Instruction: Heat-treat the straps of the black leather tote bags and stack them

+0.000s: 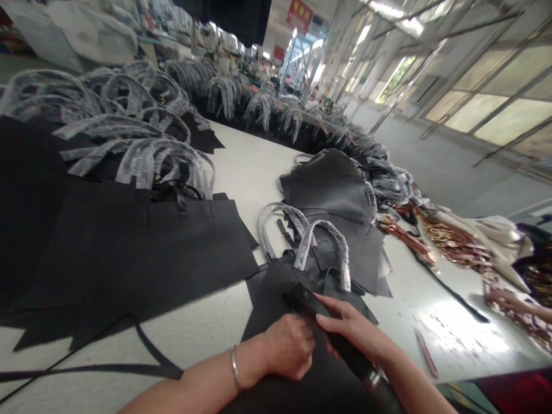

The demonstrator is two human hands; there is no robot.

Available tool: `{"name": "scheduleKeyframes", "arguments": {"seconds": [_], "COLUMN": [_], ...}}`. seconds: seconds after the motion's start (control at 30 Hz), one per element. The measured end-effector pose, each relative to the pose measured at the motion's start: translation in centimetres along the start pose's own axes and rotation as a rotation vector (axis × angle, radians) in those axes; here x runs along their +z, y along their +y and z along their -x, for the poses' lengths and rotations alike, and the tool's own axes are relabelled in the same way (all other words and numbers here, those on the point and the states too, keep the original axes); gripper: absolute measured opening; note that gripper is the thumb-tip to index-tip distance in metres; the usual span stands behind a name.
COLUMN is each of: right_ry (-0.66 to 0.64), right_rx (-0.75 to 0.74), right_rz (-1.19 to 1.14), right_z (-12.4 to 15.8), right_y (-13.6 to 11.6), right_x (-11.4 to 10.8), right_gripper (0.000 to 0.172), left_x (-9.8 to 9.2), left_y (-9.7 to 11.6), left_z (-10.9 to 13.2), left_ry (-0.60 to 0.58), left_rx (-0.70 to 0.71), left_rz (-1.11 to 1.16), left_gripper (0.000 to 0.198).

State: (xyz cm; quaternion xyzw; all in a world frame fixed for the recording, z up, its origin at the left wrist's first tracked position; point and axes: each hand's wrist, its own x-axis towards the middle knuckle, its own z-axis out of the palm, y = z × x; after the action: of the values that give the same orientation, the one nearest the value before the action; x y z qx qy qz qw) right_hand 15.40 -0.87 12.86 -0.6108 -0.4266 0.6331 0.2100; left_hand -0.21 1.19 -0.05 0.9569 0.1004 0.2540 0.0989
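My right hand [351, 328] is closed around a wide black strap [351, 353] with a silver metal fitting near its lower end. My left hand [291, 347], with a bracelet at the wrist, is a fist against the strap's left side; whatever its fingers grip is hidden. Both hands are above a black bag panel [271, 299] on the table. Just beyond them, two arched handles [305, 250] wrapped in clear plastic rise from the black pieces. The panel's lower part is partly covered by my forearms.
Stacked black bag panels [185, 247] with plastic-wrapped handles [159, 164] cover the left side. More black pieces [328, 181] lie ahead on the white table [245, 161]. To the right are brown straps with gold hardware [452, 236], a pink-handled tool [426, 352] and another person's hand [509, 302].
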Motion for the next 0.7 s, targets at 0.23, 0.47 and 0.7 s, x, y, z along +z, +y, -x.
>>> {"name": "scheduleKeyframes", "arguments": {"seconds": [0.23,0.47,0.7], "right_ry": [0.001,0.251,0.458], "right_rx": [-0.1,-0.244,-0.197], "right_rz": [0.006,-0.042,0.083], "right_z": [-3.6,-7.0,-0.4], "right_y": [-1.8,-4.4,-0.9], "right_x": [2.8,3.2,-0.9], "right_gripper": [0.065,0.078,0.091], "left_x": [-0.6,-1.2,-3.1], "left_y": [0.6,0.8,-3.7], "left_z": [-0.4,0.0,-3.8], "left_ry": [-0.087,-0.125,0.037], "left_rx": [-0.033,-0.077,-0.775], "left_rz": [-0.101,-0.035,-0.275], "left_gripper": [0.017,0.018,0.071]}}
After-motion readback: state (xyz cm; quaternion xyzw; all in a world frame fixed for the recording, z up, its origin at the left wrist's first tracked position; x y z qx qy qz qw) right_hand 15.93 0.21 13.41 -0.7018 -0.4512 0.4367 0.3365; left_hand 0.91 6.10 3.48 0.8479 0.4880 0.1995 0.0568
